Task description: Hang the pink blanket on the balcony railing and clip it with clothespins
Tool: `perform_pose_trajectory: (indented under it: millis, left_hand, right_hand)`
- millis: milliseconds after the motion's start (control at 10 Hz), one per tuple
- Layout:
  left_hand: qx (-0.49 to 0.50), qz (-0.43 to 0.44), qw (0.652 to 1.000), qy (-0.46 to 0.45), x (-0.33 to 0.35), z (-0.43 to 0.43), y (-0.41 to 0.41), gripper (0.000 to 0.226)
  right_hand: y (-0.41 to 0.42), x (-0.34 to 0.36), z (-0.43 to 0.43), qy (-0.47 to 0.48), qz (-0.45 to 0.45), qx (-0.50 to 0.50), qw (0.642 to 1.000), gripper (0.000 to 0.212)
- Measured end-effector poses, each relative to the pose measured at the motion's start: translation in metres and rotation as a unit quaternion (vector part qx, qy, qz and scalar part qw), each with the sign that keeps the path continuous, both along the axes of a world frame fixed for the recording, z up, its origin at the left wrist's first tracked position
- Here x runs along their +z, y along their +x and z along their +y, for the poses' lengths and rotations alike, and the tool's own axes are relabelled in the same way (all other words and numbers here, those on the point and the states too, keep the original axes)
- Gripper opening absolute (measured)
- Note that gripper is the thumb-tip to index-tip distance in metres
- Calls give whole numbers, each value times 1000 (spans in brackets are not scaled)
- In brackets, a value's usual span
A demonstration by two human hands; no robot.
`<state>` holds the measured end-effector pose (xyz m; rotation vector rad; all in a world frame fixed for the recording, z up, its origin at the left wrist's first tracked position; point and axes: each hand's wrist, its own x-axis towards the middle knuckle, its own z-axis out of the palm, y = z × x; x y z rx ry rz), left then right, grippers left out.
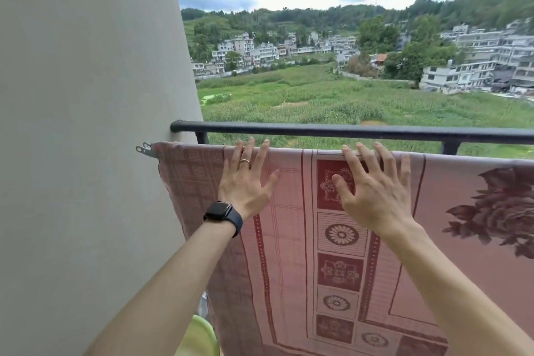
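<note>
The pink blanket [289,240], patterned with dark red squares and a large flower at the right, hangs over a lower bar just in front of the black balcony railing [346,130]. My left hand [245,179], with a ring and a black watch on the wrist, lies flat on the blanket near its top edge, fingers spread. My right hand [372,185] rests the same way a little to the right, fingertips at the fold. A metal clothespin [146,149] sits at the blanket's upper left corner by the wall.
A grey wall [86,124] fills the left side, with the railing fixed into it. A yellow-green object [202,338] lies low beside the blanket. Beyond the railing are green fields, buildings and hills.
</note>
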<state>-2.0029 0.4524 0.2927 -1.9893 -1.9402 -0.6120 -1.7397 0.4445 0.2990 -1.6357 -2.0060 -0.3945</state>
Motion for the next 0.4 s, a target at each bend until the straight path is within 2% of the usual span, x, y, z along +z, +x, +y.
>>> perform_pose_trajectory:
  millis: [100,300,400]
  left_hand:
    - [8,-8,1000,4,-4,3,1,69]
    - [16,-2,1000,-8,-3,4,-2,70]
    - [20,1,1000,-3,-2,4,2,73]
  right_hand:
    - [1,-5,4,-1,-17,-3,1000,71]
    - [1,13,-9,-60,3,24,998,70]
    - [16,54,-29,-88,173,168,967,65]
